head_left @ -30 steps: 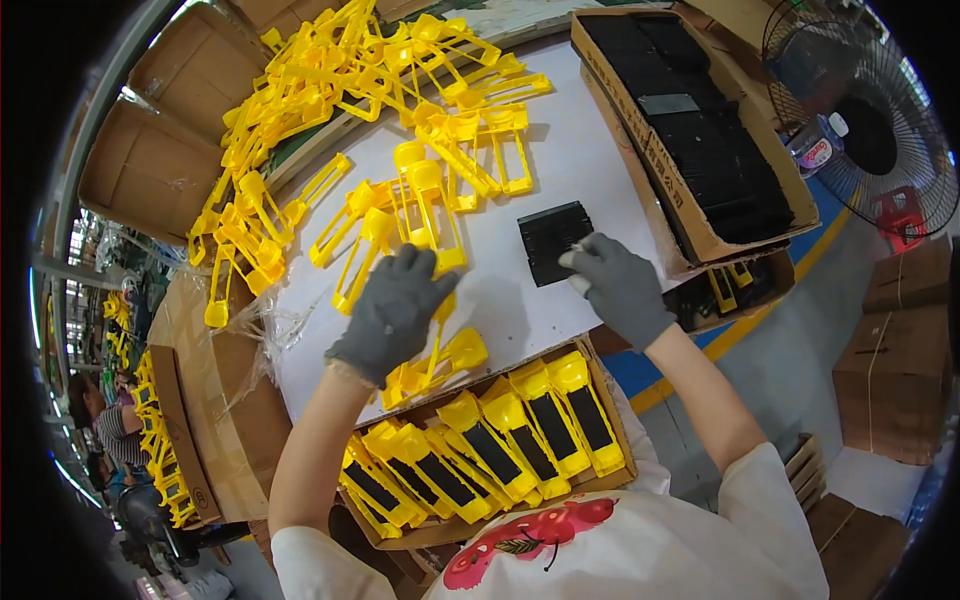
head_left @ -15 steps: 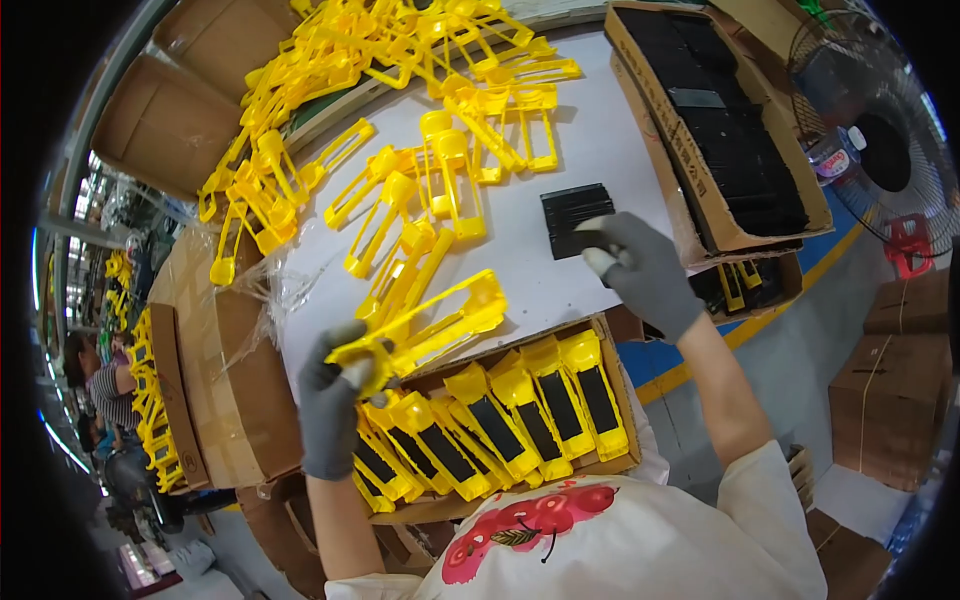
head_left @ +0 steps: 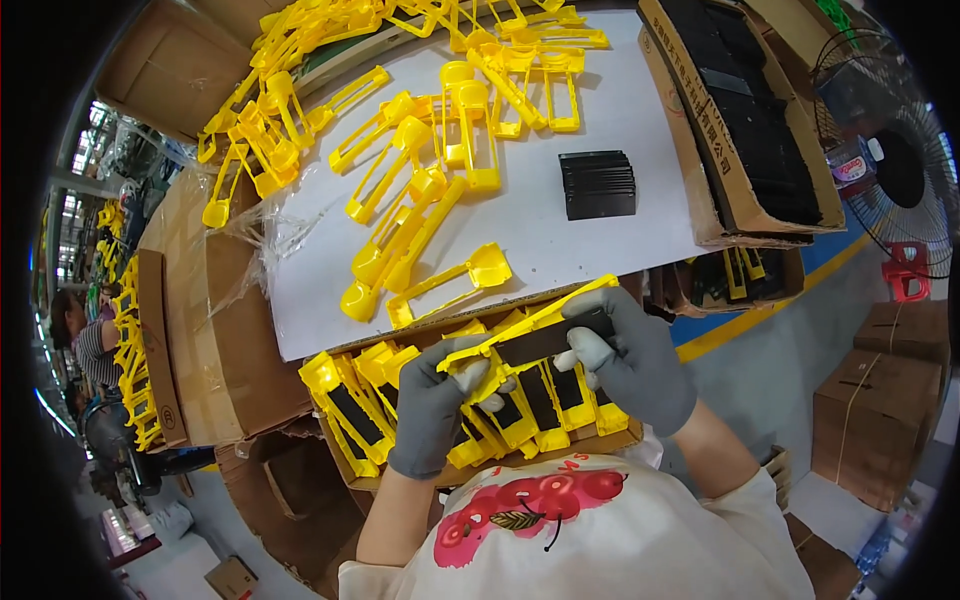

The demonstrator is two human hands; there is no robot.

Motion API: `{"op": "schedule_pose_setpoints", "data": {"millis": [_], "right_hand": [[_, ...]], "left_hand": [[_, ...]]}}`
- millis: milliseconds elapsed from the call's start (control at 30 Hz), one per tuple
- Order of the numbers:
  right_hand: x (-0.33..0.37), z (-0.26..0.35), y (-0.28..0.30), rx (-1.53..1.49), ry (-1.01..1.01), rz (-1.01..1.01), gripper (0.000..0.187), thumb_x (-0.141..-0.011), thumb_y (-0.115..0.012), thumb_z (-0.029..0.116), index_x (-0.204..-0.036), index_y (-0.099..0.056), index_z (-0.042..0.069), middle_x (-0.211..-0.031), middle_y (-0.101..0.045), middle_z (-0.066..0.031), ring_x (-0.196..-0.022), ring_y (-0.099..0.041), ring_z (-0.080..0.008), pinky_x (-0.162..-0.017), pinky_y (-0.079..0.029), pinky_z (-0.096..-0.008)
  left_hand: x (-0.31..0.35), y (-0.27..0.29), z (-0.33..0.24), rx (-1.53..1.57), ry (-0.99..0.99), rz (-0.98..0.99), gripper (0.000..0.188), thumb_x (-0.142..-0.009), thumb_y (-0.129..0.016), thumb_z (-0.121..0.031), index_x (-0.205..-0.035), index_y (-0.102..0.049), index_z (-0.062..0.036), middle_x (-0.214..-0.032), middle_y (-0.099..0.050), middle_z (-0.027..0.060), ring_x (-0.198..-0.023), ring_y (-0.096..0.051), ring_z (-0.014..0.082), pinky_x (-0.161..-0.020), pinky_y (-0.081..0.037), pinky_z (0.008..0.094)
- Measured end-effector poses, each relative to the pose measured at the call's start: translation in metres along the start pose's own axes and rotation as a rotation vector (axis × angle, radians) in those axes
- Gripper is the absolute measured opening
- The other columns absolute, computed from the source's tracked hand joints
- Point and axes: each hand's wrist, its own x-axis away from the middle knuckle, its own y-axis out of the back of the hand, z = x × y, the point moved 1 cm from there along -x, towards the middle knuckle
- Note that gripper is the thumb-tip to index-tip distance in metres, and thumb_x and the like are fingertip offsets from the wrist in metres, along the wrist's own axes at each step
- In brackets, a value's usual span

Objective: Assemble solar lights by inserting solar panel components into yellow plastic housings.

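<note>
My left hand [head_left: 428,408], in a grey glove with bare fingertips, is closed on one end of a yellow plastic frame [head_left: 540,322]. My right hand [head_left: 645,368], gloved alike, pinches a flat black plate [head_left: 540,344] at its right end and holds it against the frame. Whether the plate is seated in the frame I cannot tell. Just below both hands, a carton [head_left: 628,438] contains several yellow frames with black plates in them [head_left: 352,410]. A fanned stack of black plates [head_left: 598,186] lies on the white table [head_left: 540,235].
Loose yellow frames [head_left: 466,130] are scattered over the table, with a larger heap [head_left: 300,50] behind. One frame [head_left: 488,267] lies near the front edge. A long carton of black plates [head_left: 745,120] stands at the right, beside a fan [head_left: 895,165]. Brown cartons [head_left: 215,320] flank the left.
My right hand has left the plate stack and come down and left with a black plate. My left hand has moved right with the yellow frame, and the two now meet over the carton.
</note>
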Motion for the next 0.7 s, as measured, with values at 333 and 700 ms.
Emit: {"op": "schedule_pose_setpoints", "data": {"millis": [333,700], "right_hand": [[0.009,-0.023,-0.007,0.334,0.228,-0.233,0.022,-0.088,-0.063,0.021,-0.101,-0.052,0.006,-0.078,-0.066,-0.0145,-0.07,-0.065,-0.0356,-0.055,-0.052,-0.0373],[0.014,-0.022,-0.012,0.42,0.235,-0.294,0.02,-0.088,-0.062,0.019,-0.096,-0.051,0.005,-0.073,-0.064,-0.0149,-0.062,-0.062,-0.0363,-0.05,-0.047,-0.0413]], "left_hand": [[0.003,-0.006,0.007,0.069,0.009,-0.008,0.026,-0.088,-0.059,-0.002,-0.113,-0.061,0.0051,-0.093,-0.066,0.0148,-0.077,-0.069,0.026,-0.064,-0.057,0.0295],[0.006,-0.016,0.017,-0.17,-0.099,-0.143,0.025,-0.086,-0.055,0.001,-0.111,-0.059,0.0054,-0.089,-0.063,0.0149,-0.067,-0.066,0.0234,-0.05,-0.052,0.0252]]}}
